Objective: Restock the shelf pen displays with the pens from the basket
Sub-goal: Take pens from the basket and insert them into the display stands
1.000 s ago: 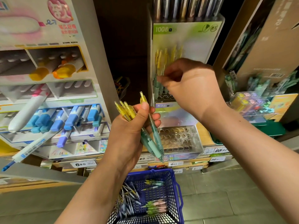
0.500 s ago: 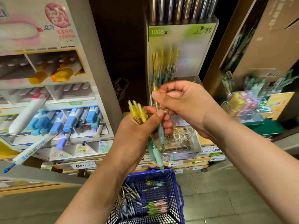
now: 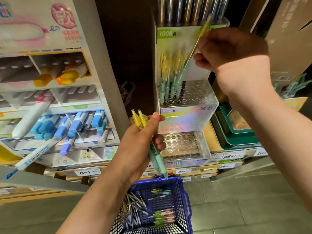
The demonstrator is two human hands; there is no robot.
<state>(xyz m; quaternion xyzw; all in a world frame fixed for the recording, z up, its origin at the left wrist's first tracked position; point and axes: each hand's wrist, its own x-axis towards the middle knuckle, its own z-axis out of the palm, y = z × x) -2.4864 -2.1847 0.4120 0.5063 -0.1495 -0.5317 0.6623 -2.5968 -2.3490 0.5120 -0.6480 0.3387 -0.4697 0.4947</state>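
Note:
My left hand (image 3: 141,141) grips a small bundle of yellow-and-teal pens (image 3: 154,154) in front of the lower clear rack (image 3: 184,146). My right hand (image 3: 226,51) pinches one yellow-and-teal pen (image 3: 194,53), tilted, its tip down at the upper clear rack (image 3: 194,97). Several matching pens (image 3: 168,76) stand upright in that rack's left holes. Below, the blue basket (image 3: 185,200) holds several loose pens.
A white marker display (image 3: 50,98) with blue and yellow markers fills the left shelf. Silver pens (image 3: 185,9) stand on top of the pen display. Green trays (image 3: 236,132) and a cardboard box (image 3: 290,31) sit to the right. Price tags line the shelf edge.
My right hand pulled one pen out of the bundle in my left hand and lifted it up and right to the upper rack. My left hand lowered slightly.

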